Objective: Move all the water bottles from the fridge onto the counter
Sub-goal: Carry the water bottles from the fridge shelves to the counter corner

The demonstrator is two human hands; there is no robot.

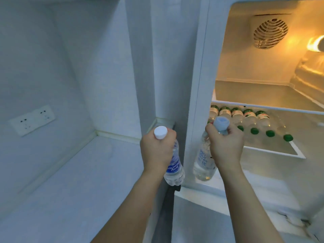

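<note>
My left hand (157, 151) grips the neck of a clear water bottle with a blue label and a white cap (173, 165), held upright over the gap between counter and fridge. My right hand (226, 146) grips the neck of a second clear bottle with a pale blue cap (203, 163), in front of the fridge's left frame. Several green-capped bottles (250, 120) lie on their sides in a row on the fridge's lower shelf (280, 151), caps toward me. The white counter (78, 181) stretches to the left, with nothing standing on it.
The open fridge (198, 85) is lit yellow inside, with a bare glass upper shelf (263, 95) and a fan grille (270, 32) on its back wall. A wall socket plate (33, 120) sits on the left wall. White walls enclose the counter's back corner.
</note>
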